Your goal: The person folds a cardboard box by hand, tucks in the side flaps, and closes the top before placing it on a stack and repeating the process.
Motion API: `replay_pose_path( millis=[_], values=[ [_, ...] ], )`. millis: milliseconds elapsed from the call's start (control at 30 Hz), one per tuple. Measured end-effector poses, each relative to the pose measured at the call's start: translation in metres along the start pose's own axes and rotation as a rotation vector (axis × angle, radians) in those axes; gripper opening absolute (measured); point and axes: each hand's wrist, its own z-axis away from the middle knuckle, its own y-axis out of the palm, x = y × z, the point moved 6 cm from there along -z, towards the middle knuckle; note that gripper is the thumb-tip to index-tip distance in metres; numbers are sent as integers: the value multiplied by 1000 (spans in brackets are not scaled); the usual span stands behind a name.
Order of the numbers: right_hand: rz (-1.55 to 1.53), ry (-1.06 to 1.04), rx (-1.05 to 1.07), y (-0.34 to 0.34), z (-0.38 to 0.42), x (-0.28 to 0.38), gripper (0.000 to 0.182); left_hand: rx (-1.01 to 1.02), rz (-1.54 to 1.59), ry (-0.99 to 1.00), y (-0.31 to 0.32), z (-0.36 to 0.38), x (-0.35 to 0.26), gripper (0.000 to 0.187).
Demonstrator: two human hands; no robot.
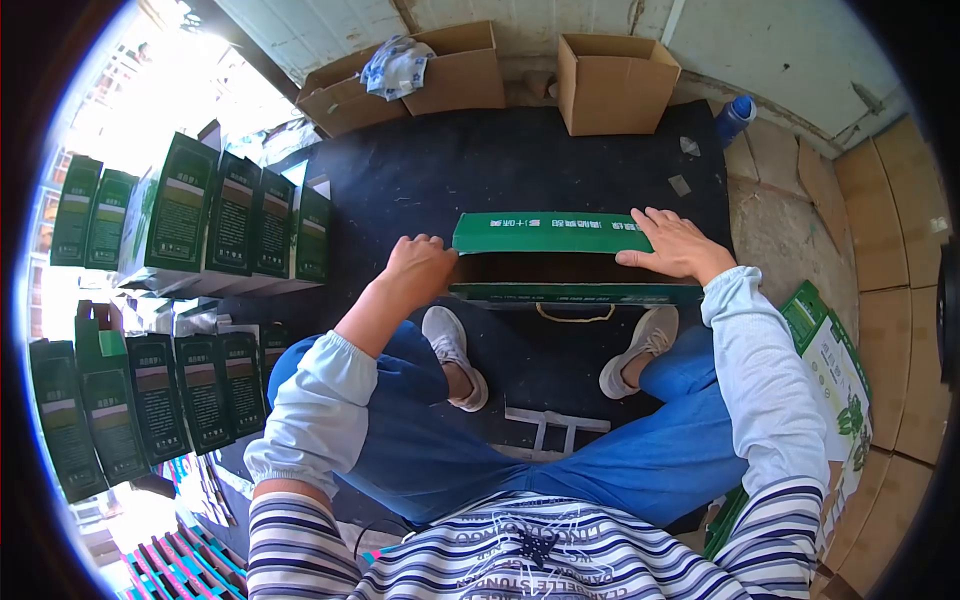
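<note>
Fingers of right hand (678, 245) spread flat on the green box (560, 258) top flap; left hand (420, 265) curled around its left end. Sitting on the black mat (500, 170), between the feet. Mid-fold, probably; next, pressing flap shut squarely.

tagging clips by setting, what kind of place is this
Probably a packing or storage area: rows of upright green cartons, brown cardboard boxes by the wall, and both hands on an open green carton on a black floor mat.
</note>
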Motion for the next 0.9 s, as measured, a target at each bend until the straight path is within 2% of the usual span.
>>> replay_pose_path(
  millis=[167,267,300,400,500,567,667,767,900],
  values=[
    [28,-8,15,4,-10,-4,96,0,83,-201,-1,2,19,25],
    [89,8,61,-8,-8,11,97,69,240,-272,-4,1,23,26],
    [138,-38,-78,-8,-11,17,88,36,300,-267,-6,-1,24,27],
    [258,-74,-77,0,-24,20,73,-50,493,-235,-12,-4,21,29],
    [337,-123,-217,3,-27,25,59,-99,652,-209,-14,-10,17,31],
    [339,-120,-235,6,-26,26,59,-110,687,-235,-5,-16,20,31],
    [335,-111,-251,5,-25,28,58,-4,783,-157,-1,-19,26,29],
    [319,-94,-266,8,-22,28,60,194,781,-204,-5,-11,23,30],
    [319,-37,-327,17,-21,27,64,65,839,-199,-3,-13,21,33]
  ],
)
